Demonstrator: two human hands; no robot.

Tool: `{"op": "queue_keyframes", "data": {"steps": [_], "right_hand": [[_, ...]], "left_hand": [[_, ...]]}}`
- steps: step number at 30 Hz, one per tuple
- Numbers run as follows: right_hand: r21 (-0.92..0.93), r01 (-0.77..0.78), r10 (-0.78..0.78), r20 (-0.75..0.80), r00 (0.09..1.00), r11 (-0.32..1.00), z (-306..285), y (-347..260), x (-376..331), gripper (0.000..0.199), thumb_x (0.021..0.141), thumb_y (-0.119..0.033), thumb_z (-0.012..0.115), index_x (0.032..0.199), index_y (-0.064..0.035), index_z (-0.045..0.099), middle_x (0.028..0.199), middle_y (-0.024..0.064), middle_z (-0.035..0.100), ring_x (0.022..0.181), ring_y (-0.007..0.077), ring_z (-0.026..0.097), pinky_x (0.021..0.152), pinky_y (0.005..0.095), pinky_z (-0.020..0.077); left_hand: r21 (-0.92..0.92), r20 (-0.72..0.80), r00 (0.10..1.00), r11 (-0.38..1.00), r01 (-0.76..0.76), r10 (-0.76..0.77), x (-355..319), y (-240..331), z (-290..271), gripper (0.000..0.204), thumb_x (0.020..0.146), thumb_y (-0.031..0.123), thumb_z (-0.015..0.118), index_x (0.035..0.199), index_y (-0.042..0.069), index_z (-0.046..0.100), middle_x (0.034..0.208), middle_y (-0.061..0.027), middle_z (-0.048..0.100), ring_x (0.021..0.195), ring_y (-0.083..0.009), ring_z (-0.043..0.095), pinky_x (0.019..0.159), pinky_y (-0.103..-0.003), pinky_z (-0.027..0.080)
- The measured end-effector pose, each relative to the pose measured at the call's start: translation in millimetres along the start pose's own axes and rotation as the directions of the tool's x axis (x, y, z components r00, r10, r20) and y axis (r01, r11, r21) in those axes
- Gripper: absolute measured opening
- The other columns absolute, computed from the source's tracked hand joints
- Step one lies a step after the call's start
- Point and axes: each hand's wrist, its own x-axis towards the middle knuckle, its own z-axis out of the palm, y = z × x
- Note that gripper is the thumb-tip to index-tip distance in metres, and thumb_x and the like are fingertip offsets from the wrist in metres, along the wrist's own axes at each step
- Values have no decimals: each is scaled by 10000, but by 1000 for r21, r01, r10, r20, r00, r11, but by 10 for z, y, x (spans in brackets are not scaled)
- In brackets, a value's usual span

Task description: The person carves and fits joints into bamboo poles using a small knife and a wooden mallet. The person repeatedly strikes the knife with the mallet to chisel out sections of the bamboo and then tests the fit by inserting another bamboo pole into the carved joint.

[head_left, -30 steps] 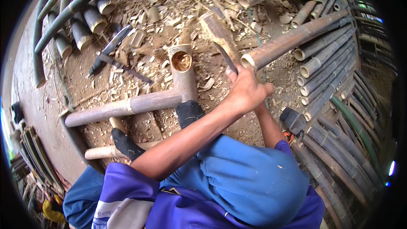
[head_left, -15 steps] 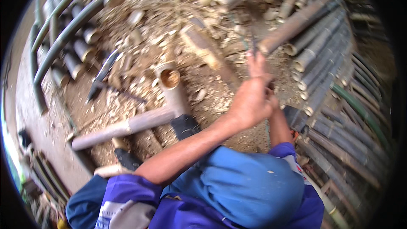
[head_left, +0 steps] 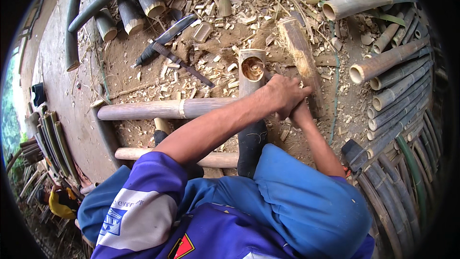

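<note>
A bamboo post (head_left: 250, 85) stands in front of me, with a round hole cut in it and pale shavings inside. Close to its right side my left hand (head_left: 286, 93) is closed, partly over my right hand (head_left: 301, 113), which is closed too. A short dark edge (head_left: 269, 74) shows between the fingers and the post; the rest of whatever they grip is hidden. Under my left forearm runs a horizontal bamboo pole (head_left: 143, 110), meeting the post. To the right of the post lies a rough wooden block (head_left: 299, 50).
On the chip-covered ground lie a broad-bladed knife (head_left: 175, 29) and a thin dark rod (head_left: 187, 66). Cut bamboo tubes (head_left: 130, 12) lie far left. More bamboo (head_left: 397, 84) is stacked at right. A second pole (head_left: 218, 159) crosses near my legs.
Both hands have come back toward me, from the far right to beside the holed post. The view has shifted, so the ground things appear farther right and higher.
</note>
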Motion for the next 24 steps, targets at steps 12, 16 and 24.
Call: {"op": "queue_keyframes", "data": {"steps": [12,16,24], "right_hand": [[-720,681,-562,510,651,134,-559,-1390,837,202,835,-158,691,987,-40,631,821,107,642,753,242,636,720,404,534],[-688,726,-609,583,537,-18,-206,-1677,1025,114,758,-145,707,851,-80,692,727,67,679,661,246,650,639,363,547],[-419,193,229,762,606,887,-618,-1453,708,392,848,-55,664,1235,-18,615,1021,155,663,826,183,645,695,325,582]], "left_hand": [[-572,-785,466,766,-292,-408,-70,-502,107,917,702,-148,591,1545,151,387,1439,-272,390,1208,-424,562,1074,-499,513],[-531,-833,71,754,-386,-549,-113,-596,186,954,677,-109,631,1559,122,352,1433,-253,387,1318,-409,454,1102,-520,464],[-754,-443,771,655,-45,-457,-101,-228,11,931,670,5,732,1513,63,341,1239,-290,494,1139,-416,590,940,-497,581]]}}
